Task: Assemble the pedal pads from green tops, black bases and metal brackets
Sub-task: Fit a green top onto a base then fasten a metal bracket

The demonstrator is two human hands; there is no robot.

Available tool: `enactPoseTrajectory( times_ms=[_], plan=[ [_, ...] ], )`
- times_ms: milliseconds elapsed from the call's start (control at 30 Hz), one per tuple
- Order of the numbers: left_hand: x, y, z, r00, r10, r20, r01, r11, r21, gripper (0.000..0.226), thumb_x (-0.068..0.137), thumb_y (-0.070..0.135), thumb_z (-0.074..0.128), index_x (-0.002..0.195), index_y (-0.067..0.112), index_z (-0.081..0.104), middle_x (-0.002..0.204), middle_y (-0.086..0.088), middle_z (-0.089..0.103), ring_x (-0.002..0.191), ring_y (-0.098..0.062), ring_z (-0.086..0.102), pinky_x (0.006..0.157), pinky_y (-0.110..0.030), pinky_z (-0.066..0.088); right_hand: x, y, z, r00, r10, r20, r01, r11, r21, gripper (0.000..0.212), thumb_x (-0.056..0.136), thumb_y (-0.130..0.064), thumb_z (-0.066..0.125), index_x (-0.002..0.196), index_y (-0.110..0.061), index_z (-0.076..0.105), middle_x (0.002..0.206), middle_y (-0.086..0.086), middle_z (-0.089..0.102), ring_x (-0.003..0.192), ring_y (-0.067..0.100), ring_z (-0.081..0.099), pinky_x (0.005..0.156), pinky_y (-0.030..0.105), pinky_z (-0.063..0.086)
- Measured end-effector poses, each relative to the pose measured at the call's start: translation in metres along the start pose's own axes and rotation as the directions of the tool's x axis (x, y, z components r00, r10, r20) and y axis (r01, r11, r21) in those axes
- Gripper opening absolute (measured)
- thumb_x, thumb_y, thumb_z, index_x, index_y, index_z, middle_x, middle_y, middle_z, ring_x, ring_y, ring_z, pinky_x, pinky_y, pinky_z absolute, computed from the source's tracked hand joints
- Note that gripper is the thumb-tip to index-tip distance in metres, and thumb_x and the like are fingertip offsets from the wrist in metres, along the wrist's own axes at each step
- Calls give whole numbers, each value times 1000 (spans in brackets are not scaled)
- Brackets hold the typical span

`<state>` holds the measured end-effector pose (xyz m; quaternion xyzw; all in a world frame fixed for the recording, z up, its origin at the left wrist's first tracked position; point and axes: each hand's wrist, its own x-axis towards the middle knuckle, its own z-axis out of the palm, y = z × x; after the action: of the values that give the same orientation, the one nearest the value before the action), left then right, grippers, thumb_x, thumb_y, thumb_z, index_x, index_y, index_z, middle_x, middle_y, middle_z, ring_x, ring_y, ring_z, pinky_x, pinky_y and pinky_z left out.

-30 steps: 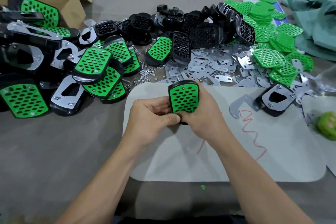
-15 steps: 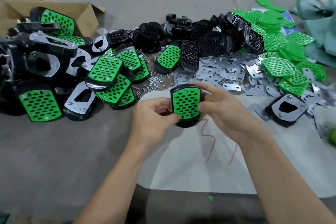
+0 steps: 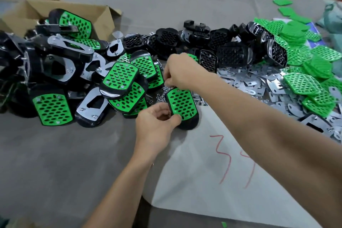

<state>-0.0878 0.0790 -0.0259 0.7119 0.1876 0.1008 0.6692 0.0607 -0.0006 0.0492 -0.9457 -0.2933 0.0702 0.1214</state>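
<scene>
Pedal pad: the pedal pad (image 3: 182, 105) is green face up over the far left corner of the white mat (image 3: 203, 172). I cannot tell whether its near end rests on the mat.
Left hand: the left hand (image 3: 157, 122) alone holds the pad, with thumb and curled fingers clamped on its near left edge.
Right hand: the right hand (image 3: 177, 72) is just beyond the pad's far end, fingers bent down over the loose nuts (image 3: 160, 96). I cannot tell whether they have pinched one.
Change: a second ago both hands cupped the pad. The right hand has since let go and reached past it.
Meaning: the pad probably has its screws in and now needs nuts.
Supplies: finished pads (image 3: 120, 77) lie left of the pad, black bases (image 3: 231, 55) beyond it, and metal brackets (image 3: 246, 83) and green tops (image 3: 303, 83) to its right.
</scene>
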Motion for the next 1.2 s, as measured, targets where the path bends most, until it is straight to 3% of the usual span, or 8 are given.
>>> enactPoseTrajectory(
  times_ms=[200,400,500,633,733,833,1000,1200],
  plan=[
    [1,-1,-3,999,25,41,-25,1000,13,19,65,15,81,76,30,78,79,7,78,70,-5,71,68,-15,54,17,-11,14,990,138,-14,-138,989,-46,44,72,-13,83,64,-15,39,61,2,47,66,29,57,54,31,39],
    [1,-3,-4,999,8,31,-9,1000,19,18,61,16,81,78,22,77,80,3,78,72,-8,71,72,-19,56,8,-8,17,980,186,-75,-192,978,-78,33,81,-11,67,69,-15,36,72,3,46,78,34,59,62,33,39],
    [0,-1,-3,999,23,46,-24,1000,18,26,62,15,80,76,37,79,78,9,78,72,-4,71,71,-15,54,-7,-5,0,958,177,-227,-206,972,-110,10,85,-19,63,88,-14,55,92,10,64,92,36,66,74,35,41],
    [1,0,-2,998,25,53,-28,998,62,23,66,7,79,74,29,77,77,12,77,70,-2,70,69,-16,54,-53,14,-28,924,329,-193,-253,907,338,4,81,-22,68,81,-21,72,79,5,75,73,22,72,67,29,58],
    [1,2,-1,997,47,53,-54,989,134,16,60,21,74,75,27,76,76,15,76,71,0,69,70,-14,54,-102,25,-23,908,385,-166,-211,762,612,8,76,-10,71,71,-16,71,58,2,71,39,3,55,39,14,38],
    [0,1,0,997,60,56,-69,983,172,23,58,26,70,80,27,78,78,17,76,74,2,71,73,-17,56,-139,29,3,883,450,-134,-159,555,817,11,75,-4,74,75,-15,76,59,8,71,44,13,53,44,19,35],
    [1,-1,1,995,64,80,-74,990,122,28,63,19,72,88,30,81,86,10,80,86,-11,76,87,-41,62,-167,24,41,872,487,-49,-131,328,936,18,78,-1,78,73,-19,80,62,13,72,55,19,67,51,22,48],
    [0,-2,-3,980,104,168,-108,994,17,42,77,-3,76,91,37,81,93,9,80,85,-3,75,71,-15,54,-162,21,52,839,545,-3,-196,307,931,10,79,-6,78,73,-13,77,66,10,74,62,23,74,54,28,50]
  ],
)
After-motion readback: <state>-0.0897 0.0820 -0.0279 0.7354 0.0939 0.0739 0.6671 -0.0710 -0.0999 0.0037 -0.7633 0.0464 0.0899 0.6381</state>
